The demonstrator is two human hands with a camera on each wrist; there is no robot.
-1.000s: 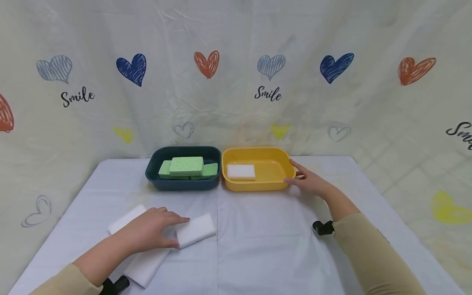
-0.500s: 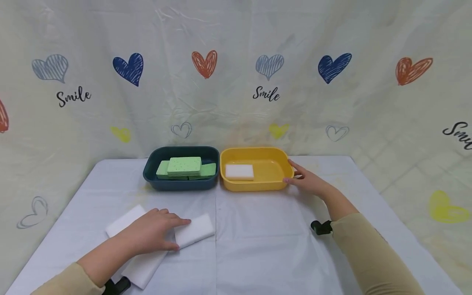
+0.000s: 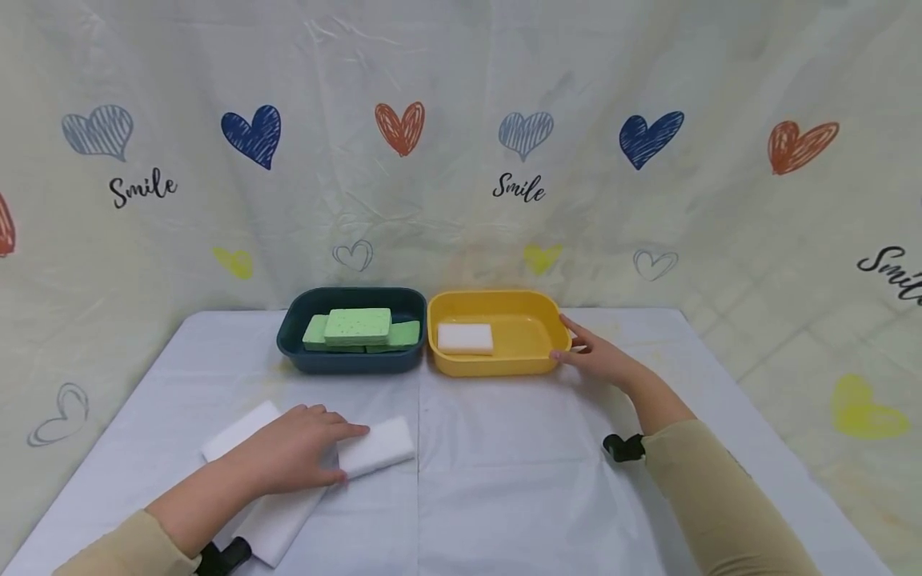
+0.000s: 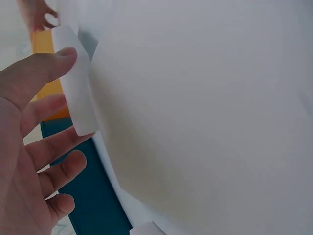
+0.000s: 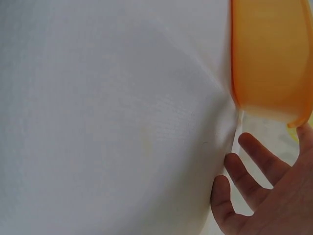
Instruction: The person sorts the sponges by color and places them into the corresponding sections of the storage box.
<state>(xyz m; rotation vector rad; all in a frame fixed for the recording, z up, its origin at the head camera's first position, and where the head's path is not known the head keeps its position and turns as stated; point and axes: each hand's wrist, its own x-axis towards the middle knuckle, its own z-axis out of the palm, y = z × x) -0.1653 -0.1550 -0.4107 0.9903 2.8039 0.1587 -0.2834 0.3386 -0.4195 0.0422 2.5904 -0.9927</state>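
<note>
The white sponge (image 3: pixel 376 447) nearest the left hand (image 3: pixel 291 450) lies flat on the table (image 3: pixel 504 480), toward the front edge and left of the middle seam, with two more white sponges (image 3: pixel 277 520) beside and partly under that hand. A sound pickup is judged to call for the thumb on the sponge's near long edge and the fingers on its far edge, so that the soft block is lifted level and not bent (a squeeze at one end would likely fold it). The neighbouring sponges are best left undisturbed as it is raised.

The left hand is laid palm down with fingers extended, fingertips touching the sponge's left end; in the left wrist view the thumb (image 4: pixel 39 73) is seen against its edge, the fingers spread and not yet closed round it. The forearm is stretched in from the front left corner.

The right hand (image 3: pixel 601 358) is held at the right end of the yellow tray (image 3: pixel 536 364), near the back edge, thumb at the rim and fingers loosely open on the cloth, steadying it without clasping. One white sponge (image 3: pixel 465 338) already lies in that tray; green sponges (image 3: pixel 357 326) are stacked in the dark teal tray (image 3: pixel 346 364) touching its left side.
</note>
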